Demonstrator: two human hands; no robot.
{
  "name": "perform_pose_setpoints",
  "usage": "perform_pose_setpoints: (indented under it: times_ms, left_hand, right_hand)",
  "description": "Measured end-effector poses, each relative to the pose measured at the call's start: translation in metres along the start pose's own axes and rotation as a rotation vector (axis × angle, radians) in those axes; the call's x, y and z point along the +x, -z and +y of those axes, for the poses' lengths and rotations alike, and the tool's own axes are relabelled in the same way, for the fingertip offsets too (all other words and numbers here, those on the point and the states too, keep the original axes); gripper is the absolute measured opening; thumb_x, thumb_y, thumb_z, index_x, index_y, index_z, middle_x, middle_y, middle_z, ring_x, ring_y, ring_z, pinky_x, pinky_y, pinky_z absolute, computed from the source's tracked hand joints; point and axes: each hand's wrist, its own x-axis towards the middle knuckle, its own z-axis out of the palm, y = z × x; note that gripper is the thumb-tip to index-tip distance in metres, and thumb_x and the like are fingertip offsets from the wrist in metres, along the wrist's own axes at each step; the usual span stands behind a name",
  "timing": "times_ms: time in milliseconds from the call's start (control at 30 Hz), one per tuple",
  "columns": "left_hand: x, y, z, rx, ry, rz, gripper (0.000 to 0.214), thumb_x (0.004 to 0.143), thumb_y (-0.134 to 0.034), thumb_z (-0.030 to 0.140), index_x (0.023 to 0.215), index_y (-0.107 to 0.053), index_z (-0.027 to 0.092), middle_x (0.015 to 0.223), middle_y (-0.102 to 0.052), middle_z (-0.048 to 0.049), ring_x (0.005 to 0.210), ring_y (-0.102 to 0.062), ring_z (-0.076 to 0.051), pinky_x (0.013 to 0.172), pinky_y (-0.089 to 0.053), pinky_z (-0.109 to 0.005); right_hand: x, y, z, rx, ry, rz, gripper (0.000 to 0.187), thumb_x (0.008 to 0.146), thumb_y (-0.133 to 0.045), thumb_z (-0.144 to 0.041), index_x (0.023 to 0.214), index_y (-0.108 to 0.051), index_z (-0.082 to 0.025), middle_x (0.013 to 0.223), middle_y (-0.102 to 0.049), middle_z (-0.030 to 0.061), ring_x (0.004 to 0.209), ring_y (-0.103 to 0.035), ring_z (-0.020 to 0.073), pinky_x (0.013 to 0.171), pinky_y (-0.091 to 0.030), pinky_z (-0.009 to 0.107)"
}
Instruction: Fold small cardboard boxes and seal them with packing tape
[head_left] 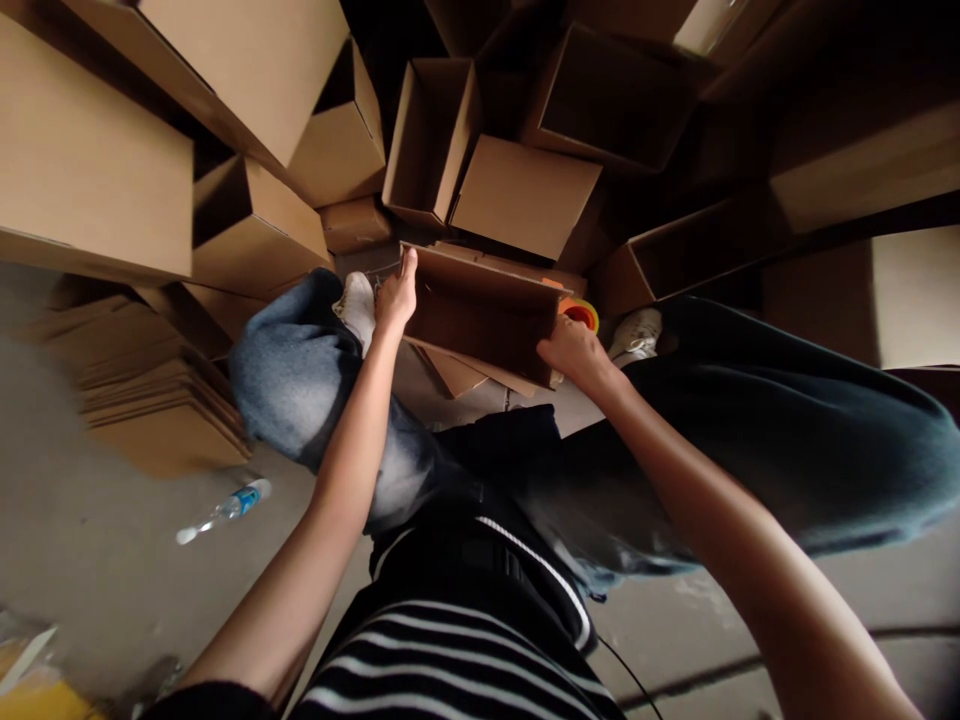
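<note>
My left hand [396, 295] grips the upper left edge of an open brown cardboard box [480, 315], and my right hand [574, 352] holds its lower right corner. The box lies on its side between my feet, with its dark inside facing me. Its flaps and some flat cardboard [450, 372] stick out beneath it. An orange and yellow tape roll [581, 313] sits just beyond the box, partly hidden by it, close to my right hand.
Many assembled cardboard boxes [525, 195] are piled ahead and on both sides. My denim-clad legs [780, 440] and white sneakers [636, 335] flank the work. A stack of flat cardboard sheets [150, 400] and a plastic water bottle [225, 510] lie on the concrete floor [97, 560] at left.
</note>
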Motion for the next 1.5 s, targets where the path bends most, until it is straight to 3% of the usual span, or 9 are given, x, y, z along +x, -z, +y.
perform_pose_setpoints:
  times_ms: [167, 300, 700, 800, 967, 1067, 1300, 1400, 1500]
  left_hand:
    - [-0.006, -0.001, 0.004, 0.022, -0.025, 0.015, 0.078, 0.101, -0.009, 0.063, 0.133, -0.063, 0.016, 0.125, -0.07, -0.0147, 0.129, -0.059, -0.029, 0.101, -0.047, -0.04]
    - [-0.012, 0.0, 0.009, 0.047, -0.031, 0.006, 0.071, 0.1, -0.024, 0.062, 0.13, -0.066, 0.012, 0.125, -0.07, -0.0165, 0.127, -0.061, -0.03, 0.101, -0.048, -0.037]
    - [-0.023, -0.01, 0.015, 0.216, -0.013, 0.015, 0.045, 0.093, -0.037, 0.017, 0.127, -0.062, 0.001, 0.125, -0.069, -0.0236, 0.118, -0.065, -0.03, 0.098, -0.049, -0.034]
    - [-0.03, -0.02, 0.019, 0.264, -0.029, 0.017, 0.05, 0.094, -0.043, 0.022, 0.135, -0.051, -0.004, 0.128, -0.065, -0.0267, 0.119, -0.064, -0.032, 0.099, -0.049, -0.037]
    - [-0.038, -0.038, 0.024, 0.42, -0.063, 0.069, 0.076, 0.092, -0.055, 0.032, 0.148, -0.029, -0.014, 0.147, -0.046, -0.0341, 0.138, -0.047, -0.036, 0.107, -0.043, -0.037]
    - [-0.039, -0.04, 0.026, 0.457, -0.062, 0.082, 0.075, 0.092, -0.056, 0.033, 0.146, -0.033, -0.014, 0.146, -0.048, -0.0339, 0.135, -0.049, -0.037, 0.106, -0.043, -0.037]
    - [-0.036, -0.029, 0.024, 0.341, -0.08, 0.047, 0.082, 0.096, -0.039, 0.064, 0.138, -0.047, -0.006, 0.136, -0.057, -0.0309, 0.126, -0.057, -0.035, 0.103, -0.045, -0.036]
    - [-0.037, -0.016, 0.016, 0.299, -0.061, -0.052, 0.093, 0.094, -0.028, 0.075, 0.139, -0.048, -0.005, 0.138, -0.057, -0.0313, 0.129, -0.057, -0.034, 0.105, -0.043, -0.035]
    - [-0.035, -0.002, 0.004, 0.298, -0.082, -0.213, 0.1, 0.09, -0.03, 0.081, 0.145, -0.044, -0.002, 0.142, -0.055, -0.0293, 0.136, -0.052, -0.033, 0.106, -0.043, -0.035]
  right_hand:
    - [0.001, -0.003, 0.004, 0.039, -0.01, 0.015, 0.042, 0.086, -0.049, -0.016, 0.123, -0.06, 0.0, 0.119, -0.068, 0.0254, 0.113, -0.066, 0.0346, 0.092, -0.05, 0.038]
    - [0.001, -0.001, 0.004, 0.063, -0.031, 0.021, 0.043, 0.086, -0.05, -0.016, 0.124, -0.061, 0.002, 0.12, -0.067, 0.0263, 0.115, -0.065, 0.0339, 0.094, -0.051, 0.037]
    - [-0.001, -0.003, -0.001, 0.026, -0.035, 0.036, 0.045, 0.084, -0.049, -0.016, 0.124, -0.06, 0.003, 0.116, -0.068, 0.0276, 0.112, -0.066, 0.0353, 0.092, -0.051, 0.039]
    - [-0.002, 0.0, -0.003, 0.026, -0.051, 0.036, 0.045, 0.085, -0.05, -0.016, 0.124, -0.061, 0.003, 0.117, -0.067, 0.0277, 0.113, -0.066, 0.0344, 0.093, -0.051, 0.037]
    - [0.0, 0.005, -0.007, 0.026, -0.073, 0.01, 0.045, 0.085, -0.05, -0.015, 0.125, -0.062, 0.005, 0.12, -0.067, 0.0291, 0.116, -0.065, 0.0345, 0.093, -0.052, 0.035]
    - [0.002, 0.006, -0.007, 0.024, -0.081, 0.016, 0.046, 0.086, -0.049, -0.015, 0.125, -0.063, 0.004, 0.121, -0.067, 0.0283, 0.117, -0.065, 0.034, 0.094, -0.052, 0.035]
    - [0.008, 0.009, -0.002, 0.053, -0.084, 0.009, 0.046, 0.085, -0.048, -0.014, 0.124, -0.065, 0.003, 0.122, -0.067, 0.0293, 0.119, -0.064, 0.0358, 0.096, -0.05, 0.038]
    - [0.007, 0.012, -0.002, 0.041, -0.085, 0.003, 0.046, 0.085, -0.048, -0.014, 0.124, -0.064, 0.003, 0.121, -0.067, 0.0288, 0.117, -0.065, 0.0346, 0.094, -0.051, 0.037]
    - [0.008, 0.013, -0.002, 0.016, -0.073, 0.013, 0.047, 0.084, -0.048, -0.013, 0.126, -0.064, 0.001, 0.121, -0.068, 0.0276, 0.117, -0.065, 0.0341, 0.094, -0.051, 0.036]
